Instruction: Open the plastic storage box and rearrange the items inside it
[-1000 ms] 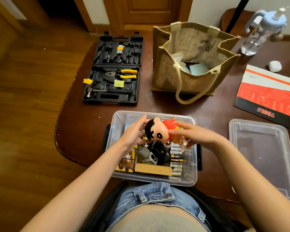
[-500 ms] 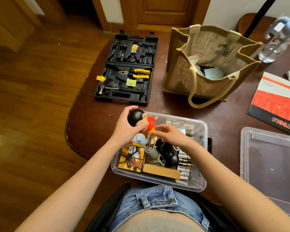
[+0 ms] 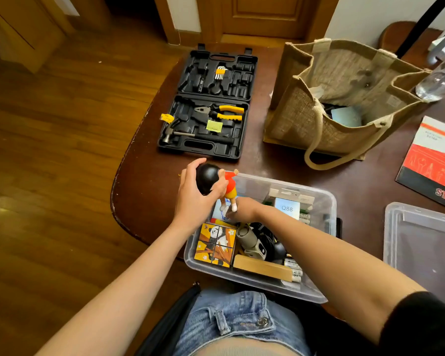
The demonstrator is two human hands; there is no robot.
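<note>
Storage box [image 3: 324,201] open at the table's near edge; lid [image 3: 421,242] lies right. Rearranging under way. Left hand [image 3: 193,199] grasps the cartoon figurine [image 3: 229,186] by its head above the box's far-left corner. Right hand [image 3: 242,209] reaches inside; grip indeterminable.

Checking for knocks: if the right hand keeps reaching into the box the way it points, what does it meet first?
Probably the figurine's feet, just ahead of the right hand; depth is unclear.
</note>
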